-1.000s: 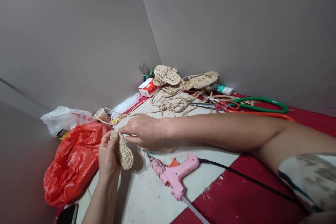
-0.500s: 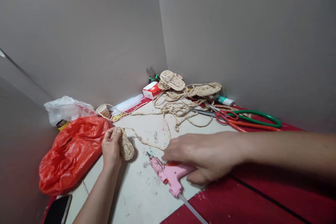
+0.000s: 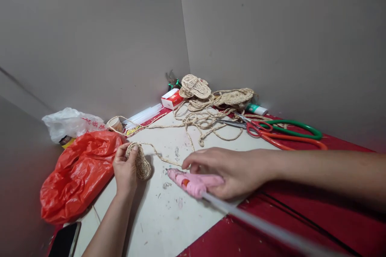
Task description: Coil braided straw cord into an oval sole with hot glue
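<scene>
Pinched between the thumb and fingers of my left hand (image 3: 126, 164) is a small oval sole of coiled straw cord (image 3: 142, 164), held above the pale board. A strand of straw cord (image 3: 163, 158) runs from its top edge toward my right hand (image 3: 224, 170). That hand is closed around the handle of a pink glue gun (image 3: 188, 180), whose metal tip points left toward the coiled sole without touching it. A long translucent glue stick (image 3: 256, 221) sticks out of the gun's back toward the lower right. The fingers partly hide the handle.
A red plastic bag (image 3: 81, 172) lies left, with a phone (image 3: 64, 241) below it. Behind are a paper cup (image 3: 115, 124), spare glue sticks (image 3: 146, 115), a red-and-white box (image 3: 171, 98), a tangle of straw cord (image 3: 199, 120), and scissors (image 3: 259, 128) with red handles.
The glue gun has turned in my right hand, so its back end and glue stick now swing up toward the camera. My left hand keeps hold of the coiled sole.
</scene>
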Action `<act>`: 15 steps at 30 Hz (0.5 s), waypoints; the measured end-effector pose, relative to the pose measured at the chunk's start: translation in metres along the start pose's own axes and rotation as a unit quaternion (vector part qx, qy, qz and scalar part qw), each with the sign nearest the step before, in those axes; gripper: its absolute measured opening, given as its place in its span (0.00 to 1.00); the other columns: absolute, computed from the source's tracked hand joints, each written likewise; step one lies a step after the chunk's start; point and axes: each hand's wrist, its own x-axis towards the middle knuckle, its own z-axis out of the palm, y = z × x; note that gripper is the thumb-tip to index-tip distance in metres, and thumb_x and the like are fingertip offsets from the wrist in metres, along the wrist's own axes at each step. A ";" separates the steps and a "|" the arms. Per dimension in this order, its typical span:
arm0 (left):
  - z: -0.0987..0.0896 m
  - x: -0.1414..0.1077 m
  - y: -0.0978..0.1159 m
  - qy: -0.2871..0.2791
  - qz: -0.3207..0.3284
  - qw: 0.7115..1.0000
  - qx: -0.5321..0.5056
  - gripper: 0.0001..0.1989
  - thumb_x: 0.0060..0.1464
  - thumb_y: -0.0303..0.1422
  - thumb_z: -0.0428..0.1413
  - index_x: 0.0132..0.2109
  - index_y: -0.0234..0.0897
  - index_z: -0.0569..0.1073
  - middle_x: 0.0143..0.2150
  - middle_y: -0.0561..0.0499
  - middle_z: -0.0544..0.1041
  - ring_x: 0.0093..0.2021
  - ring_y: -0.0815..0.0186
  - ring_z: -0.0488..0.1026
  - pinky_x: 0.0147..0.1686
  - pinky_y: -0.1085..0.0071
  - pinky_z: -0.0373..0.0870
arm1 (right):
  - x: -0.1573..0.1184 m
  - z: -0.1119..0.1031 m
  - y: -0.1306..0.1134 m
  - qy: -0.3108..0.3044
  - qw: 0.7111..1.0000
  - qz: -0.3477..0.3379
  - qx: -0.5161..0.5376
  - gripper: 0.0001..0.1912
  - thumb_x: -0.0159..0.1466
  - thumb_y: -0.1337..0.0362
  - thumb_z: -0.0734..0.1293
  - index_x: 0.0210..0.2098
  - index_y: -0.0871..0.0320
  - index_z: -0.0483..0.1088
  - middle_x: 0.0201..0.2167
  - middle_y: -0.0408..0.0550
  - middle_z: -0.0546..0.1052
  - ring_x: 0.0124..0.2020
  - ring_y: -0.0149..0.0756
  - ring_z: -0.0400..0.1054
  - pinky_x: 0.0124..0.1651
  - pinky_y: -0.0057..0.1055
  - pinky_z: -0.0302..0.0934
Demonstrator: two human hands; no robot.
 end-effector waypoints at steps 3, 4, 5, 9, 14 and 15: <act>0.002 -0.002 0.003 -0.010 -0.007 1.000 0.005 0.17 0.41 0.36 0.66 0.39 0.36 0.73 0.34 0.51 0.75 0.30 0.71 0.70 0.33 0.76 0.66 | -0.003 -0.015 -0.003 0.035 0.970 0.063 0.233 0.29 0.53 0.64 0.67 0.53 0.61 0.62 0.38 0.50 0.72 0.33 0.32 0.68 0.32 0.27 0.64; 0.003 -0.003 0.003 -0.013 -0.009 1.000 0.006 0.17 0.41 0.36 0.67 0.39 0.36 0.73 0.34 0.52 0.75 0.30 0.71 0.70 0.32 0.76 0.66 | -0.003 -0.016 -0.003 0.036 0.949 0.073 0.305 0.27 0.53 0.62 0.66 0.53 0.60 0.62 0.39 0.50 0.72 0.31 0.30 0.68 0.29 0.25 0.63; 0.003 -0.004 0.004 -0.016 -0.010 1.000 0.006 0.17 0.41 0.36 0.67 0.39 0.36 0.73 0.33 0.52 0.75 0.29 0.72 0.69 0.31 0.77 0.66 | -0.003 -0.016 -0.002 0.035 0.926 0.083 0.367 0.25 0.54 0.60 0.66 0.50 0.61 0.64 0.39 0.50 0.72 0.29 0.29 0.68 0.26 0.24 0.63; 0.006 -0.009 0.006 -0.033 -0.023 0.999 0.010 0.17 0.41 0.35 0.67 0.40 0.37 0.73 0.33 0.54 0.75 0.29 0.72 0.69 0.30 0.78 0.66 | 0.004 -0.003 0.007 -0.005 0.873 0.160 0.460 0.16 0.57 0.55 0.66 0.30 0.65 0.68 0.24 0.47 0.71 0.20 0.24 0.65 0.21 0.20 0.58; 0.014 -0.022 0.013 -0.083 -0.079 0.993 0.007 0.18 0.40 0.34 0.68 0.40 0.38 0.73 0.33 0.53 0.76 0.29 0.71 0.71 0.30 0.78 0.67 | 0.022 0.001 0.003 0.089 0.853 0.094 0.506 0.19 0.54 0.53 0.70 0.25 0.65 0.68 0.21 0.43 0.70 0.20 0.22 0.63 0.21 0.18 0.57; 0.016 -0.025 0.014 -0.091 -0.091 0.992 0.005 0.18 0.40 0.34 0.68 0.40 0.38 0.73 0.33 0.53 0.77 0.29 0.71 0.72 0.30 0.78 0.67 | 0.026 0.001 0.002 0.093 0.848 0.089 0.514 0.19 0.53 0.52 0.71 0.25 0.65 0.68 0.22 0.43 0.70 0.21 0.22 0.64 0.21 0.18 0.57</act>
